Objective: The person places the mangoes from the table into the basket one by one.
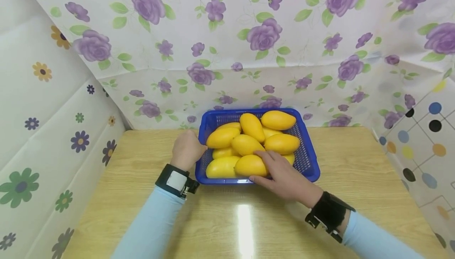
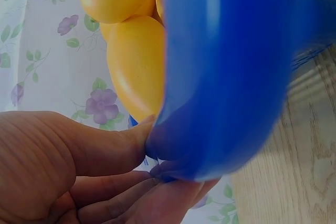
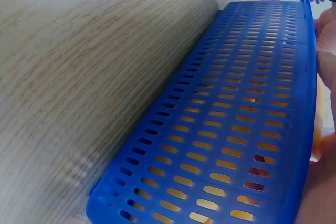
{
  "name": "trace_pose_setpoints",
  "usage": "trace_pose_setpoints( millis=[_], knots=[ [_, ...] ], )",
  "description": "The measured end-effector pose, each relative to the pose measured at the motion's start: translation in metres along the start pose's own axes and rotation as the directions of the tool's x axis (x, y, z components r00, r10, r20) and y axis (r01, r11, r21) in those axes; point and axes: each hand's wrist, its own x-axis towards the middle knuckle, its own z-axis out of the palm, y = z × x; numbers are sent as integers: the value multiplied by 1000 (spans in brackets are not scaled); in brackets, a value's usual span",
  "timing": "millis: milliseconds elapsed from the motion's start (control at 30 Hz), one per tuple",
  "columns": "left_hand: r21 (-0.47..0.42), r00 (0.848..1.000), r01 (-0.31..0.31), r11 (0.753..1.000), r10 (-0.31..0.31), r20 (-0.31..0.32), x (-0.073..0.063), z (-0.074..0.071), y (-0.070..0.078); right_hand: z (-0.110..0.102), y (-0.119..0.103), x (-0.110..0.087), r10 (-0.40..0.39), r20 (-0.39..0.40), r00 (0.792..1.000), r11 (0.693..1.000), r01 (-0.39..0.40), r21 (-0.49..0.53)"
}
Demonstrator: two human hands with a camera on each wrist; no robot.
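A blue plastic basket (image 1: 311,160) filled with several yellow mangoes (image 1: 247,144) stands on the wooden table. At its left side my left hand (image 1: 186,148) pinches the rim between thumb and fingers; the left wrist view shows the thumb (image 2: 115,150) on the inner side and the fingers beneath the blue rim (image 2: 220,77). My right hand (image 1: 284,176) reaches over the front rim and grips the front mango (image 1: 251,166), thumb at its near side and fingers on top. In the right wrist view that hand (image 3: 323,182) shows only partly, beside the slotted basket wall (image 3: 210,124).
Light wooden table surface (image 1: 142,164) lies around the basket. A flowered cloth (image 1: 227,45) hangs close behind it. Patterned sheets flank the table at left (image 1: 53,132) and right (image 1: 426,144). Both wrists carry black straps with cameras (image 1: 330,213).
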Motion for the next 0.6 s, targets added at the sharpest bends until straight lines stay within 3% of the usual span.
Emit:
trace_pose_setpoints(
  millis=[233, 367, 467, 600],
  knots=[
    [20, 1000, 6, 1000, -6, -4, 0, -5, 1, -11, 0, 4, -21, 1, 1000, 999, 21, -27],
    [30, 999, 39, 999, -39, 10, -2, -8, 0, -25, 5, 4, -25, -28, 999, 999, 24, -37],
    [40, 999, 40, 998, -41, 26, -3, -10, -2, -39, 10, 3, -6, -93, 996, 1000, 3, -31],
    [6, 999, -14, 1000, 14, 44, -4, -11, -11, -60, 22, -4, 5, -215, 977, 999, -12, -30]
  ],
)
